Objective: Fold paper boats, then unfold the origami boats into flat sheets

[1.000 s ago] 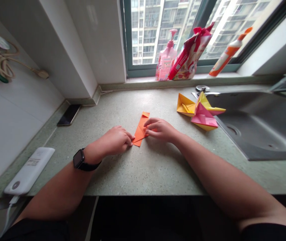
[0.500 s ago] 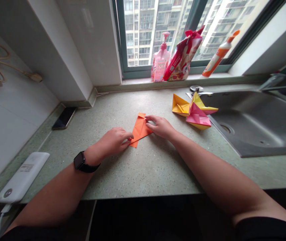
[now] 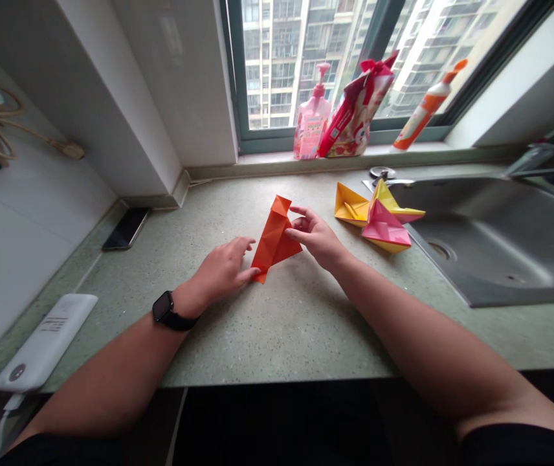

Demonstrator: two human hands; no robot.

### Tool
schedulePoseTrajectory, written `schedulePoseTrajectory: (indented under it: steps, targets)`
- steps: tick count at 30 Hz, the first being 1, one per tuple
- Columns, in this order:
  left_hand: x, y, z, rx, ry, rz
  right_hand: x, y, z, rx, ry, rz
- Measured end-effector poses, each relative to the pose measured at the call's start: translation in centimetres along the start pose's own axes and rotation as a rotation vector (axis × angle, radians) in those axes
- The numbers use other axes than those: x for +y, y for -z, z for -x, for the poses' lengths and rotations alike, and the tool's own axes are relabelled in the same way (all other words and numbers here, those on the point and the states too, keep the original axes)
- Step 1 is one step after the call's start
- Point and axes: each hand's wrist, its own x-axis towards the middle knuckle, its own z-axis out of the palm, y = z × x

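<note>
Folded orange origami paper (image 3: 273,238) on the tabletop (image 3: 301,330) — left hand (image 3: 223,268) spread just beside it, right hand (image 3: 316,237) open against its edge — a light touch protects the creases.

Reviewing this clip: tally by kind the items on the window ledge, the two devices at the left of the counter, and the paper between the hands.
Folded orange paper sheet: 1
Pink plastic pump bottle: 1
Red-and-white printed pouch: 1
Orange-and-white squeeze bottle: 1
Black smartphone: 1
White power bank: 1
Total: 6
</note>
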Motion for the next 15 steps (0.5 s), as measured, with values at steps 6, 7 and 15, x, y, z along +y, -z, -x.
schedulePoseTrajectory:
  steps: [6,7,15]
  targets:
    - [-0.9,0.3,-0.8,-0.022,0.104,0.144,-1.1,0.0,0.1,-0.017,-0.016,-0.109]
    - [-0.9,0.4,-0.9,-0.015,0.109,0.162,-1.3,-0.1,0.2,-0.035,-0.014,-0.099]
    - [-1.1,0.7,-1.0,0.029,0.104,0.191,-2.6,-0.6,1.0,-0.105,-0.073,-0.108]
